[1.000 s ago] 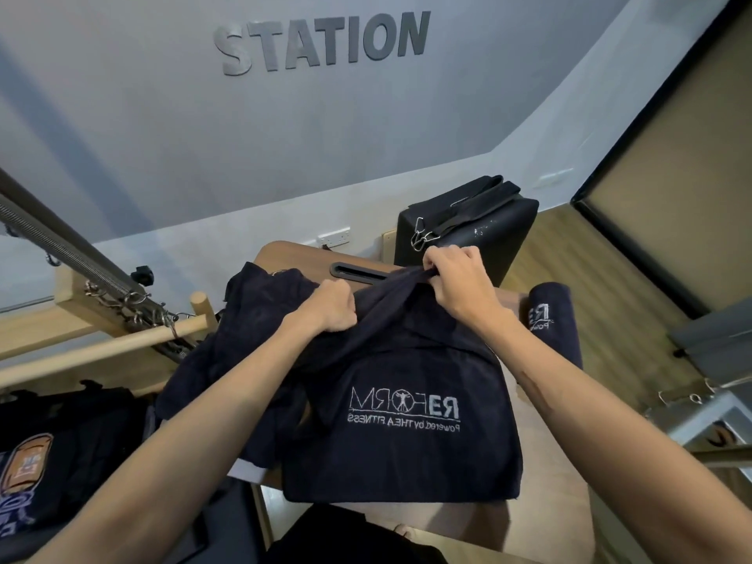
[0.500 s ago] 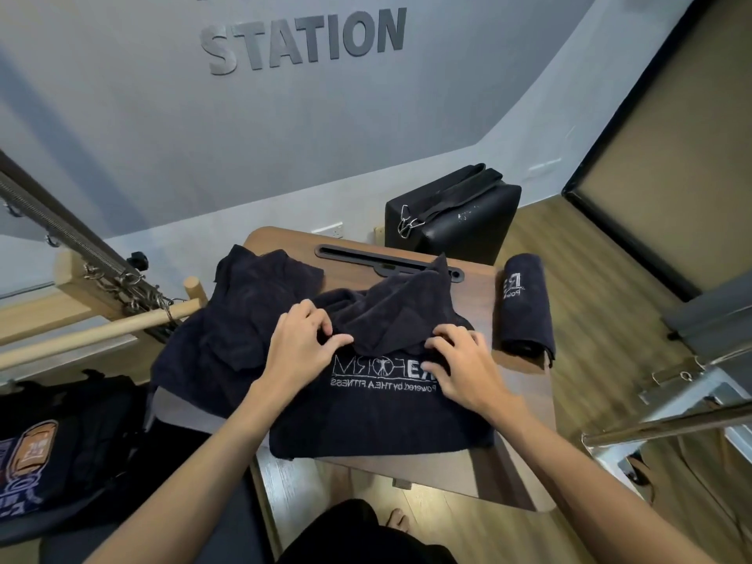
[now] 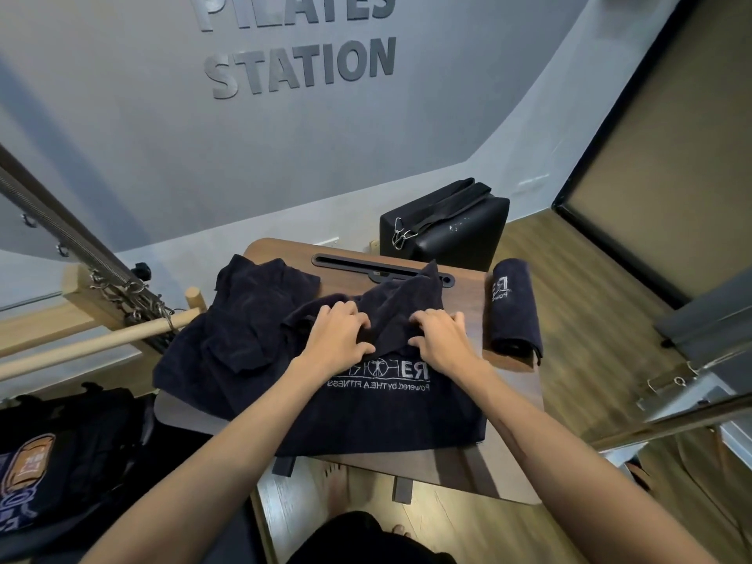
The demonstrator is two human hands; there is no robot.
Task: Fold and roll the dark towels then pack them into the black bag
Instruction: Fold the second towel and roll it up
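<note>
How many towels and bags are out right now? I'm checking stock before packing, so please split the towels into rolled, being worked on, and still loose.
Rolled towel: 1
Towel under both hands, left hand, right hand: 1
Loose towel heap, number of towels in it unclear: 1
Black bag: 1
Total: 4

The wall (image 3: 285, 156) reads "PILATES STATION"; the towel (image 3: 386, 409) shows mirrored "Powered by THEA FITNESS".

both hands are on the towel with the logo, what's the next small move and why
Probably keep rolling the bunched far edge toward the body. The left hand and right hand grip a loose hump in the logo towel, which lies mostly flat on the wooden table, unlike the rolled towel beside it.
</note>
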